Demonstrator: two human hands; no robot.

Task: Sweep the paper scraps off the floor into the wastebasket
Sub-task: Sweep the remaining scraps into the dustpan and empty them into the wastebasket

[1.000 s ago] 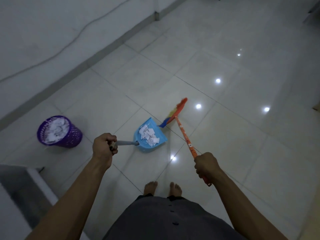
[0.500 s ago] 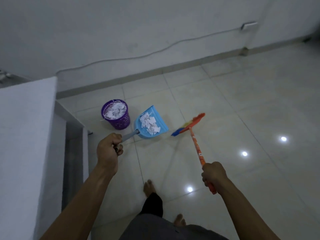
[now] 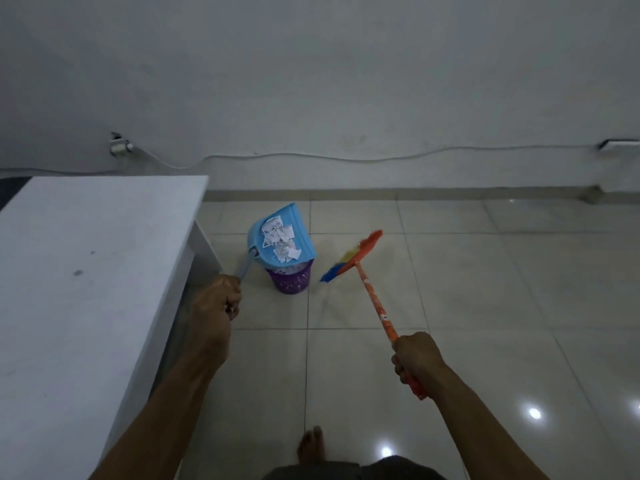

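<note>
Holding the blue dustpan [image 3: 304, 240] directly above the purple wastebasket [image 3: 291, 282]: the pan covers most of the basket's mouth, and only the near rim and wall show below it. Paper scraps [image 3: 280, 239] lie loose on the pan bed, so they are above the basket, not yet in it; some white paper shows inside at the near rim. Left hand [image 3: 216, 306] is a full fist wrapped round the end of the dustpan handle [image 3: 246, 265], which runs from the basket's left side back toward me. Right hand [image 3: 415, 358] is a fist round the near end of the orange broom [image 3: 374, 299]. The broom head [image 3: 353, 256] is just right of the basket, apart from it, and looks lifted off the tiles. Handling guess: the scraps are near weightless and unattached, so they will slide or flutter on any jerk; tip slowly with the pan lip inside the rim. The pan looks like stiff, light plastic. Its long handle amplifies wrist wobble, so gripping closer to the basket would be steadier. The basket looks like light perforated plastic and is likely to topple if knocked. Obstacles: the white tabletop [image 3: 97, 254] left of the basket has its edge near the handle, which limits leftward swing. The wall is behind the basket, with a cable [image 3: 311, 157] running above. A bare foot [image 3: 310, 445] is well short of the basket.
</note>
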